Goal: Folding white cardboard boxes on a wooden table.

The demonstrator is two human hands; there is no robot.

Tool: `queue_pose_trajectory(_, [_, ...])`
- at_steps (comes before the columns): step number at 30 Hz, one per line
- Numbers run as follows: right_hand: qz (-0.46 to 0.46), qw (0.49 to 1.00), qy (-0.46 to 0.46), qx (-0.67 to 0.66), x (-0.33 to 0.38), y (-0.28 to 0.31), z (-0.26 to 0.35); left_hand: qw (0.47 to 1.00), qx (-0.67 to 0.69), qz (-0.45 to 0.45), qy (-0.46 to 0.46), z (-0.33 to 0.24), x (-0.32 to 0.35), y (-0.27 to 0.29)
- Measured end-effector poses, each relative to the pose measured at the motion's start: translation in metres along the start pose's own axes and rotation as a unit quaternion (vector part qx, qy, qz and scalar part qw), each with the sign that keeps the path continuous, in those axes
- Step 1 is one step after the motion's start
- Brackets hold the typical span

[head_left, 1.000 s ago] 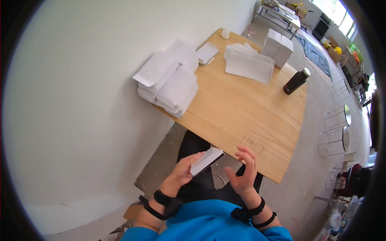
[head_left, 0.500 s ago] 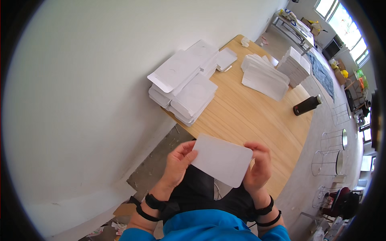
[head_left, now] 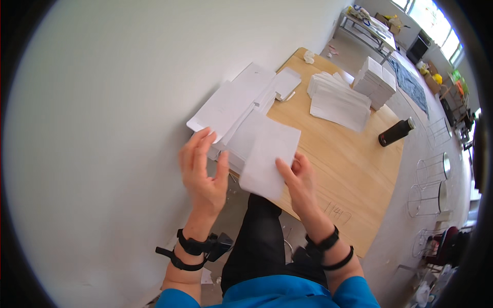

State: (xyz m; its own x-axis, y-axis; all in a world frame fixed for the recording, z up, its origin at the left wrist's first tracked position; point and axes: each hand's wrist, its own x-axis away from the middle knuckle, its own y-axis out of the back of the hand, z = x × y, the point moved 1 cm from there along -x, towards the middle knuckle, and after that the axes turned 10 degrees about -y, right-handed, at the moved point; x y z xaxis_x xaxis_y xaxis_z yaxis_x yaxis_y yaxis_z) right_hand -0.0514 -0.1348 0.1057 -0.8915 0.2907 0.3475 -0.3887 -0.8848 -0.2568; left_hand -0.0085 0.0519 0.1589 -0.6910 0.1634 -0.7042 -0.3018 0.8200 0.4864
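Note:
My right hand grips a white rectangular paper card with rounded corners, thumb on top and fingers beneath. The card is tilted and slightly blurred, over the near edge of the table. Beside it, my left hand is raised with thumb and fingers apart, holding nothing. Its fingertips are close to the near end of a stack of similar white cards at the table's left side; whether they touch it I cannot tell. The held card hides part of a lower pile next to that stack.
On the wooden table lie a fanned pile of white sheets, a taller white stack, a smaller white pile and a crumpled tissue. A black bottle stands near the right edge. A wall rises at left.
My left hand has let go of the card and moved up and left toward the stack. The right hand has carried the card up and left, turning it.

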Motion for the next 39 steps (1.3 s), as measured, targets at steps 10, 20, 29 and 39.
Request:
queue_pose_trajectory(10, [-0.111,0.974,0.051,0.189,-0.062,-0.008,-0.054,0.995,-0.083,0.051,0.010,0.016,0.056,0.006])
queue_pose_trajectory(20, [-0.022,1.000,-0.017,0.007,-0.112,-0.050,-0.078,0.784,0.407,-0.031,0.467,0.037,0.092,-0.041])
queue_pose_trajectory(29, [-0.050,0.992,-0.083,-0.078,-0.117,-0.022,-0.076,0.755,0.339,-0.056,0.558,0.014,0.130,-0.042])
queue_pose_trajectory(39, [0.054,0.939,-0.256,-0.223,-0.236,0.060,-0.077,0.945,0.146,0.263,0.125,-0.004,-0.132,-0.022])
